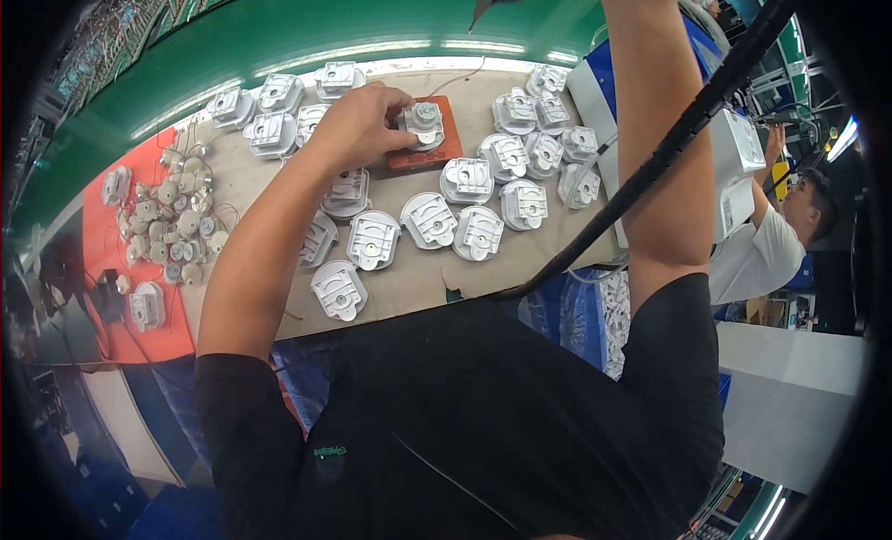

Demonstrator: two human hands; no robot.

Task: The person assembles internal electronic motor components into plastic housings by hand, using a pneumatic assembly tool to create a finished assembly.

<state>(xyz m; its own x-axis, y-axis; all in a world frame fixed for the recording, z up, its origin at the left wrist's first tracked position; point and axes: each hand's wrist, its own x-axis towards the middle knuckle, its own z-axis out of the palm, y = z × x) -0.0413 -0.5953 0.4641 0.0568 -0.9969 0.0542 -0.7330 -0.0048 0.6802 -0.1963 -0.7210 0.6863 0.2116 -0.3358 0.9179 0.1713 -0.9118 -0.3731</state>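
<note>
My left hand (372, 122) grips a white plastic housing (423, 138) by its left side, thumb at the near edge and fingers at the far edge. The housing rests on an orange-red block (444, 150), with a round grey metal part (426, 113) on top of it. My right forearm (655, 103) reaches up past the upper edge of the picture, so that hand is out of sight. At the top edge a dark tool with a thin pointed tip (479, 8) shows in part; what holds it is cut off.
Several white housings (374, 240) lie around the block. On a red mat (167, 303) at left sits a pile of small round wired motors (177, 205). A black wrapped cable (669, 154) crosses at right. Another person (771, 243) is beyond a white machine (734, 164).
</note>
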